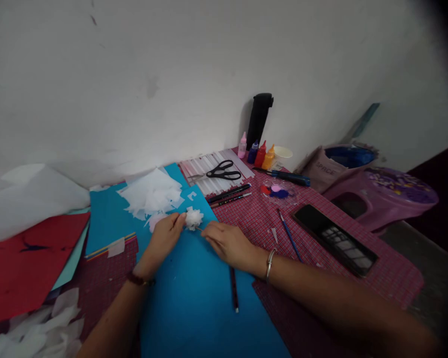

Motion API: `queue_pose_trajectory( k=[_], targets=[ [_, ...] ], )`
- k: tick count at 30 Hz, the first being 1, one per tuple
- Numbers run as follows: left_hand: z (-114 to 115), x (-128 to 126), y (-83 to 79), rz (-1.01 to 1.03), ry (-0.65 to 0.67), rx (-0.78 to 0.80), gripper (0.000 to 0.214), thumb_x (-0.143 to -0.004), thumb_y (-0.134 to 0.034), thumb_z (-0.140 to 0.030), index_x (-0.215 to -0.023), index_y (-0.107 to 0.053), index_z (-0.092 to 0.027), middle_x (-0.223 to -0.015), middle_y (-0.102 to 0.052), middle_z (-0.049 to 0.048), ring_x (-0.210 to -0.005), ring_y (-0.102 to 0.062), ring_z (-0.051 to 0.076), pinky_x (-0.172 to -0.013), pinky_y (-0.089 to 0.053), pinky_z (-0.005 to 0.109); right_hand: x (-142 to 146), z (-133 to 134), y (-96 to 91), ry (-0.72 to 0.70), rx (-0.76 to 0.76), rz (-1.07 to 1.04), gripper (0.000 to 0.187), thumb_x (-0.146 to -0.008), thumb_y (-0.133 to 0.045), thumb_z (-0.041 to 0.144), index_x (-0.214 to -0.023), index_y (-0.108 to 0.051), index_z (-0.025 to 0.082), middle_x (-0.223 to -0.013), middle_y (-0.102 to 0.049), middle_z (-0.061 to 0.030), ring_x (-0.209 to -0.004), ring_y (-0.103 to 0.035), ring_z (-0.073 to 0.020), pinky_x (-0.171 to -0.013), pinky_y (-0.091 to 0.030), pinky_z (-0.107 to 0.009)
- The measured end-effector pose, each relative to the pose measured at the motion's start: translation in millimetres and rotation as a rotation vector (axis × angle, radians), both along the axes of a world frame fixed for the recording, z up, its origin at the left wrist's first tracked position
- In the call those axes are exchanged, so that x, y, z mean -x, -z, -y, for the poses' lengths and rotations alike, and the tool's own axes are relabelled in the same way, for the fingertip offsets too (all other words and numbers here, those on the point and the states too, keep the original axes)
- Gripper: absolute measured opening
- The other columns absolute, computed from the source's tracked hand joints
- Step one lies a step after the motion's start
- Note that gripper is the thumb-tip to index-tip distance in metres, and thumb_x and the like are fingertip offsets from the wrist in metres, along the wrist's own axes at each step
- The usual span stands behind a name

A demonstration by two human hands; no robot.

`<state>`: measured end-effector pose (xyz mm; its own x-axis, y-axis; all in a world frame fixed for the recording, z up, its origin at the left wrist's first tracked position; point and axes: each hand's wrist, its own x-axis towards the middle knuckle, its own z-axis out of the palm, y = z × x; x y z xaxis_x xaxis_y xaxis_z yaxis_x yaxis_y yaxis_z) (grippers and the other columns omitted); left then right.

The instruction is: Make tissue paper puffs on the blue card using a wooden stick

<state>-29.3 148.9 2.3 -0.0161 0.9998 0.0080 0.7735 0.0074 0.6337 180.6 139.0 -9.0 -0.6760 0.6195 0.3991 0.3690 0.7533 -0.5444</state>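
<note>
A small ruffled white paper flower is pinched at its left side by my left hand. Close by on the right, my right hand is closed on a thin yellowish stick, whose tip meets the flower's lower edge. Whether the stick enters the flower I cannot tell. Both hands are over a blue sheet. Partly hidden behind my left hand is a pale pinkish paper piece. A heap of cut white tissue paper lies just beyond. Below my right hand rests a dark pencil.
Scissors lie on striped paper at the back, near paint bottles and a black flask. To the right are a paint palette, a paintbrush and a phone. Red paper lies left.
</note>
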Motion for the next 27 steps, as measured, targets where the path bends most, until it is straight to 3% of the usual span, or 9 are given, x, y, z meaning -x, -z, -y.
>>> queue_pose_trajectory(
  k=[5, 10, 13, 17, 19, 21, 23, 27],
  targets=[
    [2, -1, 2.8, -0.005, -0.001, -0.033, 0.037, -0.086, -0.036, -0.048, -0.062, -0.045, -0.022, -0.055, -0.046, -0.0027, -0.055, -0.045, 0.017, -0.054, -0.030, 0.027, 1, 5, -1.6, -0.009, -0.182, 0.263, 0.013, -0.092, -0.044, 0.015, -0.095, -0.057, 0.015, -0.094, -0.061, -0.0086, -0.077, -0.052, -0.0177, -0.069, -0.045, -0.029],
    [3, -7, 5.3, 0.036, -0.015, -0.083, 0.034, -0.083, -0.043, -0.045, -0.058, -0.041, -0.022, -0.054, -0.041, -0.0038, -0.053, -0.040, 0.015, -0.055, -0.028, 0.028, 4, 5, -0.6, -0.018, -0.202, 0.284, 0.012, -0.090, -0.047, 0.016, -0.097, -0.056, 0.016, -0.098, -0.061, -0.0107, -0.077, -0.051, -0.0197, -0.065, -0.044, -0.031],
    [4, -1, -3.5, 0.108, -0.029, -0.059, 0.035, -0.080, -0.047, -0.047, -0.056, -0.045, -0.021, -0.051, -0.043, -0.0037, -0.050, -0.042, 0.014, -0.050, -0.031, 0.026, 1, 6, -3.3, -0.033, -0.161, 0.239, 0.012, -0.090, -0.045, 0.017, -0.095, -0.057, 0.017, -0.097, -0.061, -0.0101, -0.078, -0.053, -0.0200, -0.066, -0.044, -0.031],
    [10, 49, -38.0, 0.216, -0.190, -0.125, 0.037, -0.084, -0.038, -0.052, -0.074, -0.052, -0.019, -0.063, -0.053, -0.0010, -0.051, -0.048, 0.013, -0.046, -0.036, 0.023, -6, 4, -6.7, 0.019, 0.094, -0.154, 0.018, -0.093, -0.039, 0.018, -0.095, -0.057, 0.018, -0.092, -0.061, -0.0071, -0.082, -0.057, -0.0173, -0.073, -0.046, -0.030],
    [16, 86, -57.4, 0.249, -0.311, -0.210, 0.035, -0.084, -0.036, -0.051, -0.083, -0.051, -0.020, -0.073, -0.055, 0.0002, -0.060, -0.051, 0.013, -0.051, -0.040, 0.023, -8, -1, -4.4, 0.113, 0.313, -0.399, 0.017, -0.092, -0.039, 0.020, -0.087, -0.056, 0.018, -0.080, -0.060, -0.0043, -0.074, -0.058, -0.0158, -0.069, -0.046, -0.029],
    [24, 120, -70.7, 0.238, -0.411, -0.215, 0.033, -0.080, -0.042, -0.052, -0.081, -0.050, -0.020, -0.071, -0.056, 0.0002, -0.059, -0.051, 0.014, -0.052, -0.041, 0.024, -8, -8, 0.0, 0.181, 0.569, -0.575, 0.016, -0.090, -0.041, 0.024, -0.080, -0.053, 0.019, -0.069, -0.057, -0.0011, -0.063, -0.057, -0.0146, -0.061, -0.046, -0.028],
    [32, 146, -75.7, 0.180, -0.460, -0.174, 0.032, -0.075, -0.046, -0.050, -0.076, -0.051, -0.019, -0.063, -0.055, -0.0003, -0.055, -0.050, 0.015, -0.050, -0.040, 0.025, -6, -14, 4.4, 0.188, 0.750, -0.665, 0.015, -0.088, -0.043, 0.027, -0.080, -0.051, 0.018, -0.065, -0.056, 0.0003, -0.058, -0.056, -0.0140, -0.058, -0.045, -0.028],
    [42, 169, -69.9, 0.001, -0.409, 0.009, 0.026, -0.058, -0.060, -0.043, -0.056, -0.054, -0.018, -0.048, -0.049, -0.0028, -0.050, -0.046, 0.015, -0.047, -0.034, 0.025, -4, -17, 8.2, 0.151, 0.799, -0.648, 0.016, -0.085, -0.048, 0.031, -0.078, -0.053, 0.018, -0.064, -0.057, 0.0003, -0.059, -0.056, -0.0139, -0.057, -0.044, -0.027]
  ],
)
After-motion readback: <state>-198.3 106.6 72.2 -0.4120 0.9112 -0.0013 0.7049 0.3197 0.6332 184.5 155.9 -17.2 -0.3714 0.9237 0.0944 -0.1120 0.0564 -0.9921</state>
